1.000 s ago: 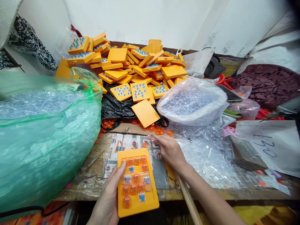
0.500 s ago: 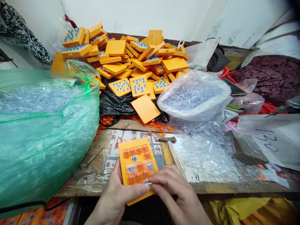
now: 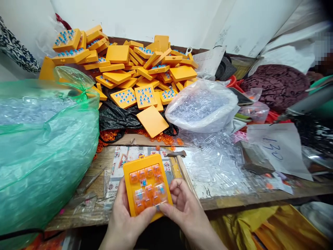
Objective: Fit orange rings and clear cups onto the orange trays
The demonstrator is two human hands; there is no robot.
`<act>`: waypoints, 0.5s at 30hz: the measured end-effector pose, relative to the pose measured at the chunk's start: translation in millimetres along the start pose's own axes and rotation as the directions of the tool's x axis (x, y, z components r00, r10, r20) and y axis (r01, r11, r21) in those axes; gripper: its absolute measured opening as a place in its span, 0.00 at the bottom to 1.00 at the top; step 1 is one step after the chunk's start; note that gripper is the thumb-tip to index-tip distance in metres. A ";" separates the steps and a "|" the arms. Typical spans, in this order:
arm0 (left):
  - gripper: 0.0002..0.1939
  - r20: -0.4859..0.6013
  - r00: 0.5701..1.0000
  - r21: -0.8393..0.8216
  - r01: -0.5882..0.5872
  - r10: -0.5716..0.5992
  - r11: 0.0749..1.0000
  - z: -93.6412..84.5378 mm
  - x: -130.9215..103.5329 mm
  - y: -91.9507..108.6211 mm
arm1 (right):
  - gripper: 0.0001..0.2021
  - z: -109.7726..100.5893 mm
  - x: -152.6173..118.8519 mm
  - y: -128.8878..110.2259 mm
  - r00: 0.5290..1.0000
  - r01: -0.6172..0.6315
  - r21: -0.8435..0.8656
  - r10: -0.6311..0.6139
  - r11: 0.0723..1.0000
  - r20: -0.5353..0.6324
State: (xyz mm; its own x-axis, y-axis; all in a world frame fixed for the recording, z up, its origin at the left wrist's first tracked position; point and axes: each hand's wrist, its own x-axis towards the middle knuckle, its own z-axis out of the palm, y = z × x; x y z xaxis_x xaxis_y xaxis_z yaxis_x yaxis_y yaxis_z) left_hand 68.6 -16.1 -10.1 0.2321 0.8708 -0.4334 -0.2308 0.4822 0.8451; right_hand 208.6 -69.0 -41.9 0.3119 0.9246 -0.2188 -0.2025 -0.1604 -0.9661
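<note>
A yellow plastic panel (image 3: 127,173) is held tilted above the front edge of the bench, its face toward me. Orange caps (image 3: 142,173) and clear caps (image 3: 160,192) sit in rows on that face, and a small blue-topped piece (image 3: 143,183) shows uncapped among them. My left hand (image 3: 127,215) grips the panel at its lower left, thumb lying across the bottom of the face. At the lower right, my right hand (image 3: 184,208) presses its thumb on the face beside the left thumb. Its other fingers are curled by the panel's right edge. Whatever lies under the thumbs is mostly hidden.
Similar yellow panels (image 3: 153,121) are heaped against the wall. A green bag (image 3: 52,156) of clear parts stands left, a white bag (image 3: 200,121) right. Loose clear pieces (image 3: 218,170) cover the right bench. A hammer (image 3: 179,154) lies behind the panel.
The panel has turned more upright and shifted slightly left in view. My right fingers have curled from the face to its right edge, with the thumb now pressing low. The view has swung right.
</note>
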 end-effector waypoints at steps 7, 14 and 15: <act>0.56 0.101 0.988 -0.183 0.136 -0.119 0.974 -3.9 1.5 9.3 | 0.11 -118.4 10.9 -15.4 0.811 0.137 -0.987 -0.581 0.081 0.065; 0.51 0.235 0.948 -0.218 0.266 -0.214 0.939 -0.8 -3.1 10.6 | 0.12 -134.7 30.9 -7.3 0.807 0.260 -0.965 -0.551 0.008 0.213; 0.51 0.245 0.944 -0.219 0.274 -0.219 0.936 -1.3 -3.6 10.2 | 0.13 -131.4 32.3 -11.3 0.795 0.284 -0.958 -0.564 0.020 0.224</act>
State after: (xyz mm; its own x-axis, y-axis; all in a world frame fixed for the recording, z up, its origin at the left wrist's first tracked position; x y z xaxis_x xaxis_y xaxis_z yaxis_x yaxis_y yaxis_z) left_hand 64.2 -14.2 -0.3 0.5014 0.6930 -0.5180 -0.3596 0.7115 0.6037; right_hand 342.9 -82.8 -56.1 0.1541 0.9025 0.4021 0.9744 -0.0715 -0.2130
